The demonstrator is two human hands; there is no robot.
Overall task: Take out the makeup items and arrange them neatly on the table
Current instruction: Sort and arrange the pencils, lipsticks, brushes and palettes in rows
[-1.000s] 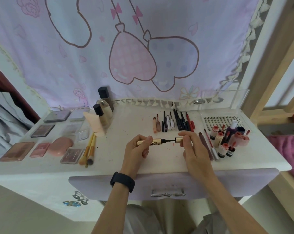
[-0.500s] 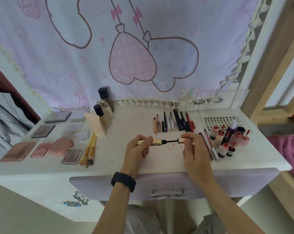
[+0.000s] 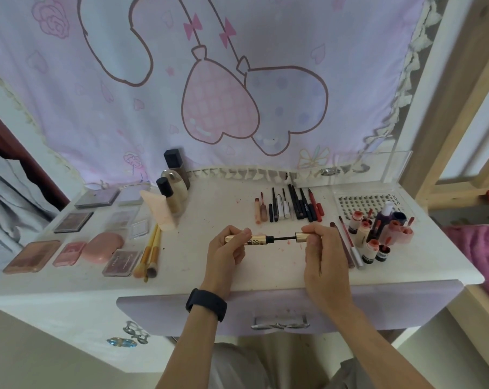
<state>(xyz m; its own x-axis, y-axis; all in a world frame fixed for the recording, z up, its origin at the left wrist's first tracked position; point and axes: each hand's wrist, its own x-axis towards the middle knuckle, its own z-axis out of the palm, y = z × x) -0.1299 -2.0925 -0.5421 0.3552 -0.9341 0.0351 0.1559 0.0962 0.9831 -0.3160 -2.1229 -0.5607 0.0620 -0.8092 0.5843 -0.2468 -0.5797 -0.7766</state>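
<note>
Holding a gold mascara tube (image 3: 256, 238) level above the table (image 3: 209, 209), the left hand (image 3: 226, 248) has fingers and thumb curled round the barrel, while the right hand (image 3: 320, 248) pinches the matching gold cap (image 3: 302, 236). Between the two hands the black wand (image 3: 284, 238) shows, partly out of the tube's neck. Whether it is going in or coming out cannot be told.

Neat arranging probably calls for a closed tube. Hold cap and barrel on one straight line, slide the wand in without scraping the bristles on the neck, then twist until cap meets barrel with no gap. The left hand should only steady; the right alone should turn.

A row of pencils and slim tubes (image 3: 289, 207) lies just beyond both sets of fingertips, a likely slot for the closed mascara, laid parallel. Lip pots (image 3: 378, 237) stand close outside the right hand, so a wide sweep that way risks toppling them.
</note>
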